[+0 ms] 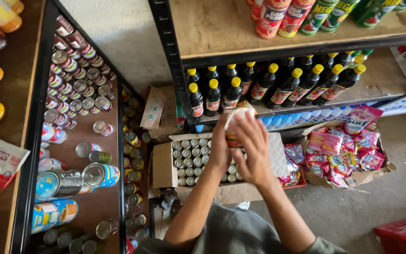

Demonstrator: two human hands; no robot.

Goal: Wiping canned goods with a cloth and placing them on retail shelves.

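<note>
Both hands [240,146] hold white-topped can [237,117] above carton [163,164].

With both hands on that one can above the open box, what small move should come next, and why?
Probably set the can on a shelf: the left hand and right hand hold it above the box of cans, and the shelves already hold cans.

Setting: small grocery shop or its stockroom. Black metal-framed wooden shelving [222,28] holds rows of dark sauce bottles with yellow caps [278,84] at upper centre and stacked tin cans [74,75] at left. On the concrete floor, open cardboard cartons of small cans [189,160] and pink sachet packets [339,153].
</note>
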